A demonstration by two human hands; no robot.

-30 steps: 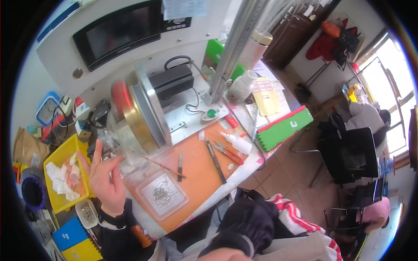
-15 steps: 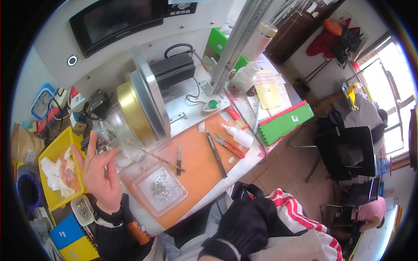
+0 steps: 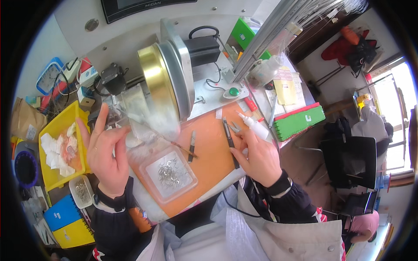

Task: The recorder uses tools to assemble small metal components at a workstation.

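My left hand point(image 3: 106, 154) is raised beside the gold-rimmed wheel point(image 3: 154, 71), two fingers stretched up. Its thumb and forefinger are pressed together; whatever they pinch is too small to make out. My right hand point(image 3: 261, 163) lies over red-handled scissors, hiding the handles, while the scissor blades point(image 3: 235, 127) stick out past its fingers. Thumb and forefinger there are apart, the thumb close to a slim black tool point(image 3: 229, 139). A white squeeze bottle point(image 3: 257, 128) touches or adjoins that hand. Between both hands sits a clear shallow box point(image 3: 167, 176) of small curved metal pieces.
A black-handled blade point(image 3: 191, 145) and a thin stick point(image 3: 185, 148) lie on the orange mat point(image 3: 209, 172). At the left stand a yellow bin point(image 3: 48, 178) with crumpled tissue and a small white dish point(image 3: 89, 201). A green notebook point(image 3: 300, 122) is on the right.
My right hand has come from my lap onto the scissors. My left hand keeps its pinch. The view has shifted, with the bench lying further right and higher.
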